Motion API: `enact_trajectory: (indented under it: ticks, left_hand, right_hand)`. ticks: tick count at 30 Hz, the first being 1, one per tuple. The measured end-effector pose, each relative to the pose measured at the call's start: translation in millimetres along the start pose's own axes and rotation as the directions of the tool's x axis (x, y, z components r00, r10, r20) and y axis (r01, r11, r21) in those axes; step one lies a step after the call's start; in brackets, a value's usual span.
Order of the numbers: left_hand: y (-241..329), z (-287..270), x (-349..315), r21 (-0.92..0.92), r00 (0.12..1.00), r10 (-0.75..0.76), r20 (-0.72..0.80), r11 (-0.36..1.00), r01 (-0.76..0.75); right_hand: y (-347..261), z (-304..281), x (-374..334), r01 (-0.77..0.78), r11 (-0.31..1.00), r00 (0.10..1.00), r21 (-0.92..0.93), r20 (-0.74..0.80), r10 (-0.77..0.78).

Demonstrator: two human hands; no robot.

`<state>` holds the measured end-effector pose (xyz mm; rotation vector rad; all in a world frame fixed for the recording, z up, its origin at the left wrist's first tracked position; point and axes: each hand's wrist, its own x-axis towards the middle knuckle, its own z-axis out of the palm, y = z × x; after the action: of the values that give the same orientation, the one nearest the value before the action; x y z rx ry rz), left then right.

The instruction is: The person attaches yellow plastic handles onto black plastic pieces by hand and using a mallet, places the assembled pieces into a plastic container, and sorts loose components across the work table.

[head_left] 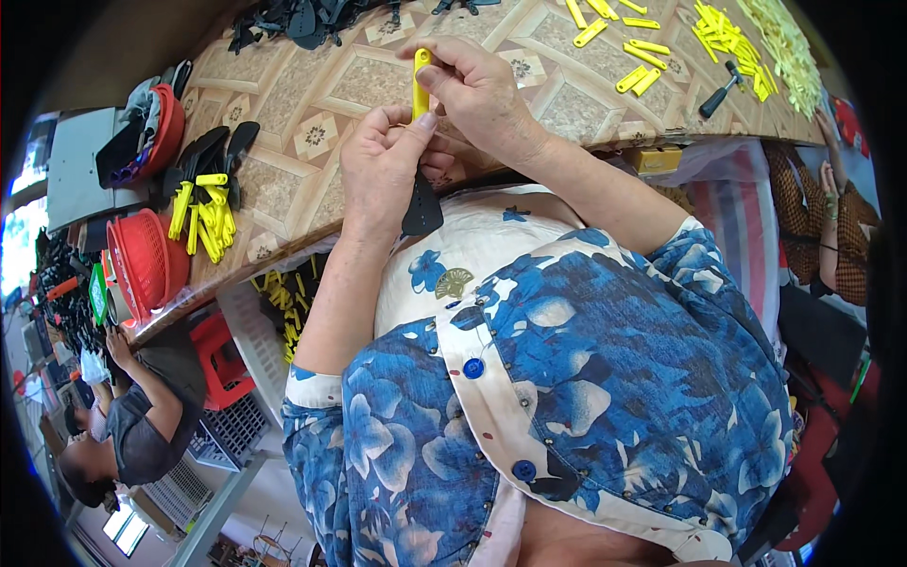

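Observation:
Held between my hands is a small spatula-like tool with a yellow handle (421,85) and a flat black blade (422,209). My left hand (385,165) is closed round its middle, hiding where handle and blade meet. The blade sticks out below that hand, close to my shirt. My right hand (484,106) pinches the upper part of the yellow handle between thumb and fingers. Both hands are just above the near edge of the patterned table (283,180). Left of them lies a pile of yellow-handled black tools (210,203).
Loose yellow handles (642,66) lie at the far right, near a small hammer (722,92) and a pale yellow heap (779,42). Black pieces (307,24) lie along the far edge. Red baskets (151,260) stand at the left. Other people sit at both sides.

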<state>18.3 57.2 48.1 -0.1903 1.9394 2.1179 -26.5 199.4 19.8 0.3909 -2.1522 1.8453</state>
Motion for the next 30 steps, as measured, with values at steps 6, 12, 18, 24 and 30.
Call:
enact_trajectory:
  ticks: [6,12,18,24,30]
  left_hand:
    - [2,-5,0,0.236,0.995,0.098,-0.002,0.967,-0.095]
    - [-7,-18,-1,0.628,0.957,0.283,0.06,0.734,-0.256]
    - [3,-15,-12,0.946,0.864,0.451,0.223,0.113,-0.303]
    - [-16,-21,-9,0.94,0.838,0.485,0.251,0.083,-0.33]
    - [-21,-24,0,0.891,0.745,0.572,0.344,0.051,-0.451]
  right_hand:
    - [7,-23,13,0.275,0.916,0.959,-0.293,0.151,-0.24]
    - [-5,-36,26,0.75,0.506,0.658,-0.426,0.55,-0.514]
    - [13,-23,1,0.72,0.51,0.674,-0.471,0.65,-0.351]
    - [13,-7,-20,0.612,0.602,0.766,-0.513,0.574,-0.289]
    - [26,7,-30,0.484,0.716,0.861,-0.503,0.421,-0.286]
